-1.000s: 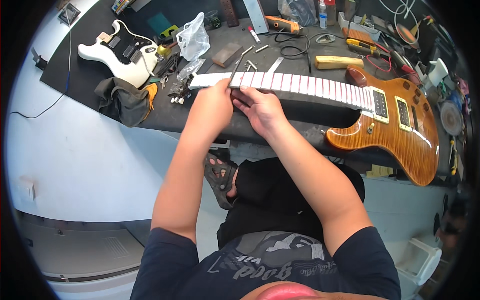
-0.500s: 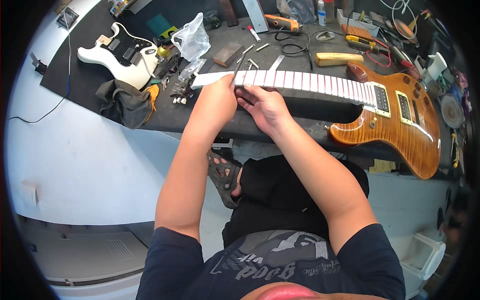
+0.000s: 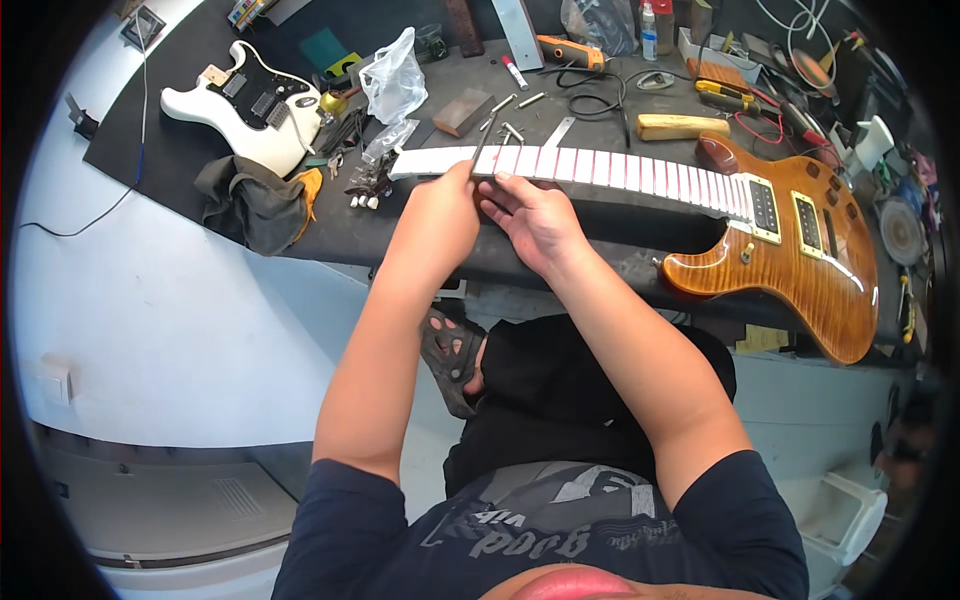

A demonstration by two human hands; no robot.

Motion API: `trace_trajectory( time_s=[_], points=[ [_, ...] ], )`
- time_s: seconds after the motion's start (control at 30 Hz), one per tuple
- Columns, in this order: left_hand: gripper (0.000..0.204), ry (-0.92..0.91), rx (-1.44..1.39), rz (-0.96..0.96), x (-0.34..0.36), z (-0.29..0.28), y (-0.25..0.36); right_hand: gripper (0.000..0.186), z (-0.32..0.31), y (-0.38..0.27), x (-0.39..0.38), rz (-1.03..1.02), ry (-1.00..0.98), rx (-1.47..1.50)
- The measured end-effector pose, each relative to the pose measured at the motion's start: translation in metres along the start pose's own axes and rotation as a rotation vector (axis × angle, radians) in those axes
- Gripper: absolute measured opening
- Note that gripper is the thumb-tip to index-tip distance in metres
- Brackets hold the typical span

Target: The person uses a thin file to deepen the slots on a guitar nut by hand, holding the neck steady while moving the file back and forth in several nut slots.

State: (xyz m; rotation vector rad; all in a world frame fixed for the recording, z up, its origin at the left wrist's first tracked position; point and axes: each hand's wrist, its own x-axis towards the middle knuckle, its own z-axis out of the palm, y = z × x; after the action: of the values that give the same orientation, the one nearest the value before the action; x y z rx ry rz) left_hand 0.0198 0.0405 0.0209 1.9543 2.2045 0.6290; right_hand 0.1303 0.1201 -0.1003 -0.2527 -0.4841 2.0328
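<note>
An amber electric guitar (image 3: 800,270) lies across the bench. White strips with reddish lines between them cover its neck (image 3: 600,168). My left hand (image 3: 447,212) is closed around a thin dark rod-like tool (image 3: 484,136), which slants over the neck near the headstock end. Beside it, my right hand (image 3: 540,225) is at the neck's near edge, palm partly up. Its thumb and fingers curl together near the lower end of the tool; what they grip is hidden.
Beyond the neck lie a wooden block (image 3: 463,112), small metal springs (image 3: 531,100), a red-capped marker (image 3: 514,73) and a wooden handle (image 3: 683,127). A white guitar body (image 3: 235,120), dark cloth (image 3: 250,205) and clear plastic bag (image 3: 393,80) are at the left.
The view has shifted slightly. Both hands keep nearly the same place at the neck, and the thin tool remains in my left hand.
</note>
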Motion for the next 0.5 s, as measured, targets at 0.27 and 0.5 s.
trace_trajectory(
  time_s=[0.27, 0.5],
  points=[
    [0.037, 0.002, -0.144, -0.049, -0.064, 0.020, -0.001, 0.019, -0.017, -0.012, -0.003, -0.044, 0.054, -0.025],
    [0.036, 0.105, -0.028, 0.060, 0.001, 0.012, -0.018, 0.022, 0.000, 0.000, 0.000, 0.006, -0.022, -0.005]
  ],
)
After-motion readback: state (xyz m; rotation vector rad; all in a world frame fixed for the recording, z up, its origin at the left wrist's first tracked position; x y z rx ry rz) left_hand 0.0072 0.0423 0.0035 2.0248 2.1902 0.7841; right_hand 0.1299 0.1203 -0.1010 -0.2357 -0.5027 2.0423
